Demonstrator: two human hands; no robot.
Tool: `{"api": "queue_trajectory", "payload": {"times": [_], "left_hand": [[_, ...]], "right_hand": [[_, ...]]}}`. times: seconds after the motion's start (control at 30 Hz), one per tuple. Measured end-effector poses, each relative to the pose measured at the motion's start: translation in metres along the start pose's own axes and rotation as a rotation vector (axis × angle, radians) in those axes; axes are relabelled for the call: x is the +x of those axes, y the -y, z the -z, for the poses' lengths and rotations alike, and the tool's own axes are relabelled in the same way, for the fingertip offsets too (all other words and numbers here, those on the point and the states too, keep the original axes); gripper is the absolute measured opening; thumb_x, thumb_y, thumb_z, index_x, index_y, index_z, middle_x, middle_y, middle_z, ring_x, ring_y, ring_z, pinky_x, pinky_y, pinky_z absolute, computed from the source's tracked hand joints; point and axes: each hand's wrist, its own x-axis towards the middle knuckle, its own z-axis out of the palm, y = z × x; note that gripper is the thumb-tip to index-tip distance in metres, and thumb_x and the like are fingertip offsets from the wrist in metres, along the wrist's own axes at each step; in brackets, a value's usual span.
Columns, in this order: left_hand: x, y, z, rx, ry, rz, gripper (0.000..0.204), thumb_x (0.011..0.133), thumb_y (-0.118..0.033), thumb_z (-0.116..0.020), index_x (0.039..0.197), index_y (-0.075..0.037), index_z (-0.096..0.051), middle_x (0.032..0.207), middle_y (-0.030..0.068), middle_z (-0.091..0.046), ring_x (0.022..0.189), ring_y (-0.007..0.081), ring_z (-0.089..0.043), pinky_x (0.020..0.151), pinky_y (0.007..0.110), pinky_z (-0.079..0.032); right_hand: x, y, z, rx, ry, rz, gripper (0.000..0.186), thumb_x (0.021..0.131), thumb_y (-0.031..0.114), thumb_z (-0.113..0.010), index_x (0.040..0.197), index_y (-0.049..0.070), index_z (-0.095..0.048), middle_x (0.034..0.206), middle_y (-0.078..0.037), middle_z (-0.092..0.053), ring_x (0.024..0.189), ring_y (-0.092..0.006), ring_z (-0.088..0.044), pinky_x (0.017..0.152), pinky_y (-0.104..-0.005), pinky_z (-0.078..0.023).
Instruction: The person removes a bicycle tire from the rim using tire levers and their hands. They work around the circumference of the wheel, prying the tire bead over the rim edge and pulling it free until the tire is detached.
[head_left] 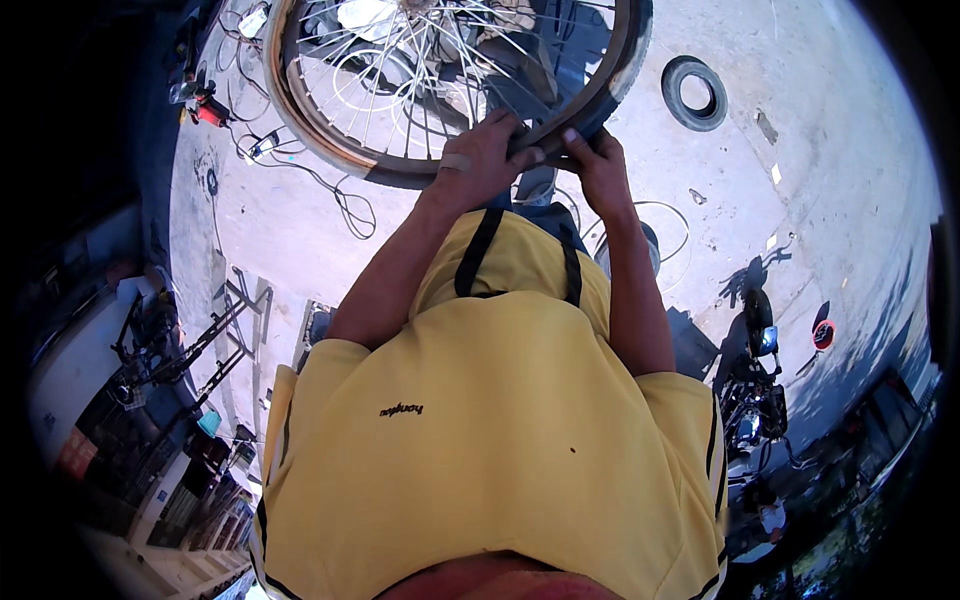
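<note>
A spoked wheel with a dark, brown-stained tyre [345,158] fills the top middle, its upper part cut off by the picture's edge. Both my hands are at the tyre's near side, close together. My left hand [480,160], with a band round a finger, grips the tyre, its thumb pointing right along it. Just to its right, my right hand [602,175] pinches the same tyre, thumb on top and the other fingers partly hidden beneath. Thin spokes [425,100] run from the rim up toward the hub.
A small loose tyre [707,121] lies on the concrete at the right. Cables [345,205] and a red tool [211,110] lie to the left. Farther down are a metal frame [240,310] on the left and a motorcycle [752,405] on the right.
</note>
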Motion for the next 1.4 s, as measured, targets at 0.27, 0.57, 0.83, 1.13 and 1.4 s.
{"api": "queue_trajectory", "payload": {"times": [0.27,0.57,0.83,1.13,1.4], "left_hand": [[0.006,0.002,-0.011,0.0,0.04,0.033,0.064,0.085,-0.04,-0.082,0.124,0.002,-0.053,0.129,0.0213,-0.055,0.11,0.0417,-0.065,0.088,0.05,-0.053],[0.002,-0.012,-0.01,0.156,-0.028,0.04,0.062,0.084,-0.04,-0.082,0.118,0.002,-0.053,0.118,0.0166,-0.058,0.103,0.0373,-0.067,0.082,0.048,-0.053],[0.003,-0.012,-0.013,0.237,-0.079,0.003,0.066,0.083,-0.047,-0.082,0.116,0.002,-0.054,0.117,0.0163,-0.059,0.1,0.0376,-0.069,0.077,0.05,-0.055],[0.006,-0.005,-0.02,0.33,-0.082,0.02,0.076,0.081,-0.054,-0.082,0.12,0.004,-0.054,0.12,0.0206,-0.059,0.101,0.0404,-0.07,0.079,0.05,-0.057],[0.002,-0.014,0.001,0.049,0.049,0.111,0.066,0.093,-0.048,-0.07,0.131,0.005,-0.058,0.129,0.0233,-0.059,0.112,0.0412,-0.067,0.093,0.049,-0.053]], "right_hand": [[-0.003,0.009,-0.007,-0.016,0.015,0.013,0.037,0.105,0.017,-0.059,0.13,-0.01,-0.054,0.119,-0.02,-0.068,0.105,-0.0277,-0.071,0.085,-0.0395,-0.064],[0.01,-0.005,0.002,-0.015,0.027,0.018,0.035,0.105,0.016,-0.06,0.128,-0.01,-0.053,0.117,-0.02,-0.068,0.101,-0.0269,-0.073,0.076,-0.037,-0.067],[0.021,-0.025,0.017,0.108,0.1,0.105,0.031,0.102,0.008,-0.063,0.126,-0.01,-0.054,0.116,-0.021,-0.069,0.1,-0.0284,-0.073,0.075,-0.0375,-0.067],[0.029,-0.034,0.026,0.211,0.191,0.116,0.034,0.102,0.01,-0.064,0.129,-0.008,-0.055,0.118,-0.021,-0.07,0.101,-0.0297,-0.073,0.078,-0.0408,-0.066],[0.007,-0.008,-0.002,0.216,0.055,0.035,0.037,0.1,0.009,-0.065,0.133,-0.001,-0.053,0.117,-0.014,-0.069,0.103,-0.0235,-0.071,0.082,-0.037,-0.065]]}}
